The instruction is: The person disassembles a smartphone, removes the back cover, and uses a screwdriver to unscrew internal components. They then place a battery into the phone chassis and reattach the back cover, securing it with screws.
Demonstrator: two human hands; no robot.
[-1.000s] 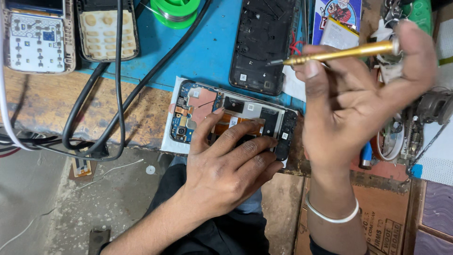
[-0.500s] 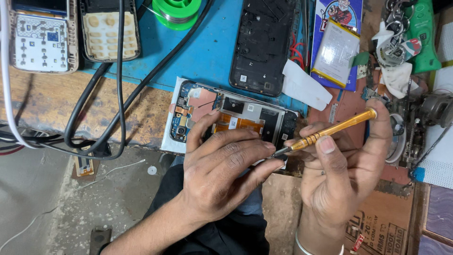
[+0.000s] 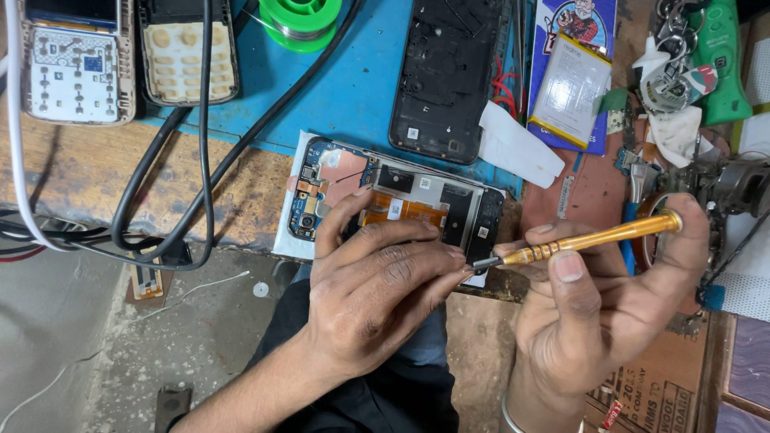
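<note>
An opened smartphone (image 3: 417, 200) lies face down at the bench's front edge, its circuit board and orange flex cable exposed. My left hand (image 3: 377, 289) rests over its lower half, fingers pressing it down. In my right hand (image 3: 597, 313) is a gold-handled screwdriver (image 3: 585, 240), held nearly level with my thumb on the shaft. Its dark tip points left and meets the phone's lower right edge, beside my left fingertips.
A black phone back frame (image 3: 445, 76) lies on the blue mat (image 3: 353, 96). Two old keypad phone boards (image 3: 76, 68) sit at top left, crossed by black cables (image 3: 160, 184). A green solder spool (image 3: 301, 20), a battery (image 3: 569, 88), white tissue (image 3: 517, 148) and cluttered tools (image 3: 690, 72) are nearby.
My right hand came down from the upper right with the screwdriver, bringing its tip to the phone's lower right edge. My left hand stayed on the phone.
</note>
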